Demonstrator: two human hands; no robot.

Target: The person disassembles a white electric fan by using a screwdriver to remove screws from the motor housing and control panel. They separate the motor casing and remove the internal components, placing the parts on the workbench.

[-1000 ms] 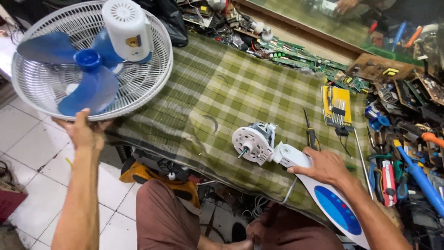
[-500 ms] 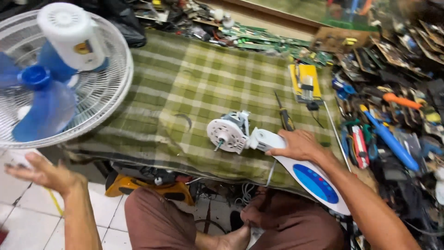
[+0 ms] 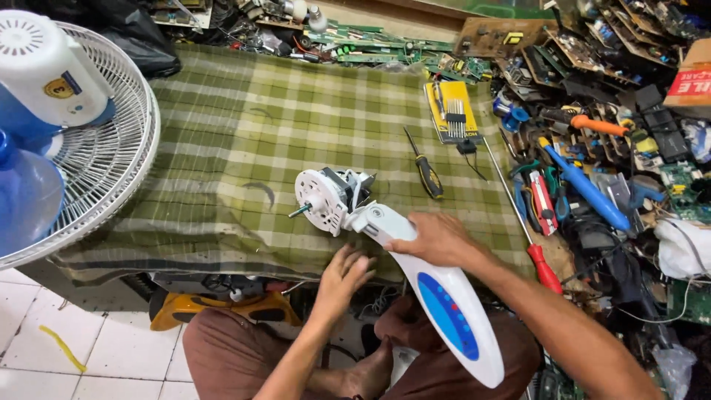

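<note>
While the person sits at the low surface [image 3: 222, 148], both hands are close to a fan part.

Fan neck: the white fan neck [image 3: 437, 296] with a blue oval panel lies at the front edge of the surface and sticks out over the person's lap.
Motor: the fan motor [image 3: 329, 198] sits at the top end of the neck, on the green checked cloth [image 3: 244, 111]. A small shaft pokes out to its left.
Right hand: the right hand [image 3: 437, 238] lies on the neck, just below the motor. Its fingers are wrapped over the neck and hold it.
Left hand: the left hand [image 3: 342, 275] is just beside the neck, at the cloth's front edge. Its fingers are spread wide and hold nothing.
Fan head: a white wire fan guard [image 3: 111, 163] with a blue blade [image 3: 26, 200] and a white round housing [image 3: 44, 67] rests at the left end, well apart from the hands.
Screwdrivers: a black and yellow screwdriver [image 3: 424, 167] lies near the motor. A long screwdriver with a red handle [image 3: 544, 268] lies to the right.
Tools: many tools and circuit boards [image 3: 592, 111] fill the right side.
</note>
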